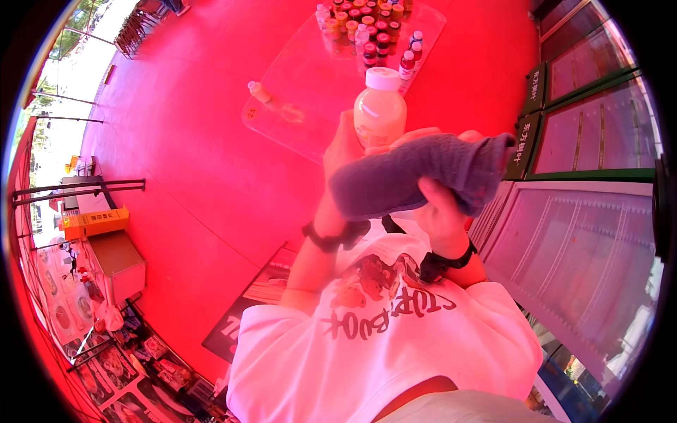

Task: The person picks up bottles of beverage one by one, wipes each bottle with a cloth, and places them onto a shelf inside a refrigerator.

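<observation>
My left hand is around the lower side of a pale plastic bottle with a white cap. The bottle stands roughly upright in front of my chest, its base hidden. A folded dark cloth is in my right hand, its thumb on the near side and fingertips showing along the far edge. The cloth covers part of my left hand and wrist; whether it touches the bottle cannot be told. Beyond my hands is a clear-topped table, with one small bottle near its left corner.
Several capped drink bottles crowd the table's far end, with a few more along its right side. Glass-door display coolers line the right. At left are a cabinet with an orange box and a metal rail.
</observation>
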### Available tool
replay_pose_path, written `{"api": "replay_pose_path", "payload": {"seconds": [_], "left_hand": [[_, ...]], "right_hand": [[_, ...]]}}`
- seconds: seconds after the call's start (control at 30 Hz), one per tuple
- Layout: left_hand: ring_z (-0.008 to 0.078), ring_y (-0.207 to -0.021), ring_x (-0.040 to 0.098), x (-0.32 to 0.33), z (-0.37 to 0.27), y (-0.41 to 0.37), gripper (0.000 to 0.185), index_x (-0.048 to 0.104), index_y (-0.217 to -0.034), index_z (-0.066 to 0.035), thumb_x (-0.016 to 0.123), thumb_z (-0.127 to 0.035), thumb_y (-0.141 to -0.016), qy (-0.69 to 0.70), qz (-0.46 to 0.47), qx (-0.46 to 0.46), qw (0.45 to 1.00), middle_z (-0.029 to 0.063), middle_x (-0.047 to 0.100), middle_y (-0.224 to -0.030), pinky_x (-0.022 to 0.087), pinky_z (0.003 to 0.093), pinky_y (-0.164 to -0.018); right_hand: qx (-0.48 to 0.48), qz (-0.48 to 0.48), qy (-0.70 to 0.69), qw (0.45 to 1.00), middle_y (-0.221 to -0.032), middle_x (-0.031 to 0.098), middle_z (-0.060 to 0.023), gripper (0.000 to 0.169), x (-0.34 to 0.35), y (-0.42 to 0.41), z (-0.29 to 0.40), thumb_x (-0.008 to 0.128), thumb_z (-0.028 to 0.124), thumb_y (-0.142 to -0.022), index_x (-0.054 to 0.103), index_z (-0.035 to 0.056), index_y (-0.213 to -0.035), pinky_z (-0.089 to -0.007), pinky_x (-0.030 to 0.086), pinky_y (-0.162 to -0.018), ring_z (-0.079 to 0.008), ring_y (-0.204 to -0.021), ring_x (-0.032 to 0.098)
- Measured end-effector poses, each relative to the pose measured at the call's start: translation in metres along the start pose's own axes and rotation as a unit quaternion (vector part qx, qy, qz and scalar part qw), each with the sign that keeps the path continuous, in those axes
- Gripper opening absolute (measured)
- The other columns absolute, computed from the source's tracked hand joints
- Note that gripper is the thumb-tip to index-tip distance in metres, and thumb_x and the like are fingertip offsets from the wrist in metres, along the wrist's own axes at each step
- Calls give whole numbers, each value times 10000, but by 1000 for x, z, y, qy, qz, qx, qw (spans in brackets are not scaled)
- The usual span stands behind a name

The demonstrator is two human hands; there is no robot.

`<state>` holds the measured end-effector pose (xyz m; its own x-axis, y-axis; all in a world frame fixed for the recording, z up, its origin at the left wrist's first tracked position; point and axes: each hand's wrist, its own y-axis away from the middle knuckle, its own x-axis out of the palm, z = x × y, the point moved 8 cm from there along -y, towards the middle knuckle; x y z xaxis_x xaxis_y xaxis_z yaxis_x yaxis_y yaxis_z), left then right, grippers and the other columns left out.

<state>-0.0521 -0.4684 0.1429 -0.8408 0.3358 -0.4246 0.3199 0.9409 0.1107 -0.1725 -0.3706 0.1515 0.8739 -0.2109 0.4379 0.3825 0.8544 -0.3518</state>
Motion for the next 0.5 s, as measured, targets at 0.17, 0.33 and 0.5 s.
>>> {"api": "replay_pose_path", "payload": {"seconds": [0.17, 0.33, 0.5], "left_hand": [[206, -1029, 640, 17, 24, -12, 676, 464, -1280, 23, 810, -245, -764, 298, 74, 94, 947, 133, 636, -1136, 518, 375, -883], [234, -1085, 615, 23, 14, 0, 786, 412, -1360, 21, 788, -352, -779, 448, 211, 62, 867, 133, 590, -1204, 499, 375, -934], [254, -1093, 613, 29, 27, 2, 947, 374, -1387, 35, 756, -549, -746, 530, 256, 88, 804, 171, 558, -1256, 512, 397, -929]], "right_hand": [[-23, 80, -295, 952, -1186, 508, -166, 567, -10, -35, 37, 563, 239, -882, 362, 207, -1412, -621, 431, -978, -370, -1110, 566], [49, -37, -340, 939, -1119, 498, -80, 494, -43, -35, 20, 628, 351, -890, 440, 170, -1309, -529, 423, -1002, -270, -1046, 554], [98, 17, -372, 923, -877, 457, -12, 422, -58, -31, -19, 683, 416, -872, 461, 128, -1086, -363, 465, -824, -172, -819, 518]]}}
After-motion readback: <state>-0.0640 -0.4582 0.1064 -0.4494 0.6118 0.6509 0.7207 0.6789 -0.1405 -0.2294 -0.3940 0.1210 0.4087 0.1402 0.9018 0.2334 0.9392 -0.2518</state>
